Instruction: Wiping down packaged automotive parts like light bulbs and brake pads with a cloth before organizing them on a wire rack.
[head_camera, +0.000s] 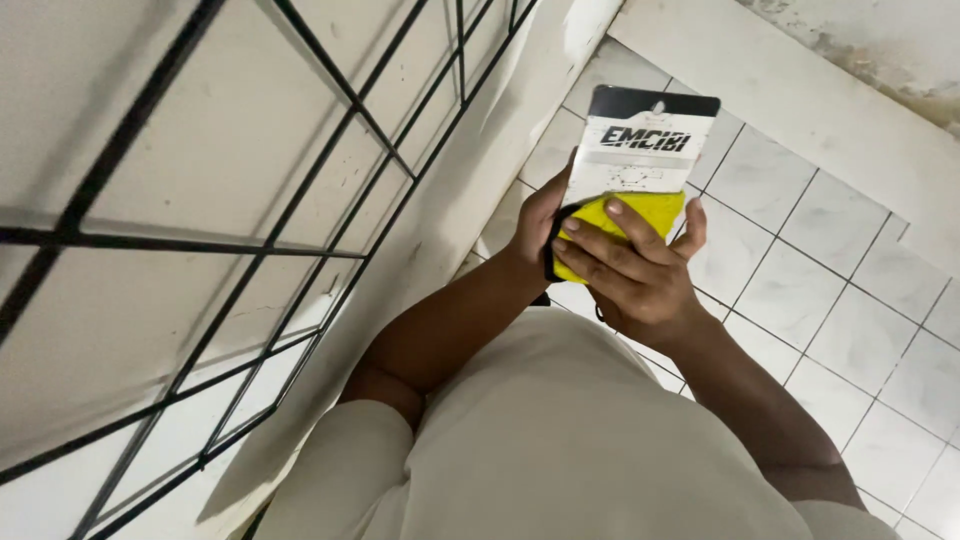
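Both hands on flat yellow packet with black-and-white card header. Right hand fingers curled across its front, gripping. Left hand clasps its left edge, behind.

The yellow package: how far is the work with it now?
Done: the package is up off the tiled floor. In hand: the left hand and the right hand both grip its lower yellow part. Left: its card top looks intact, so it seems unopened.
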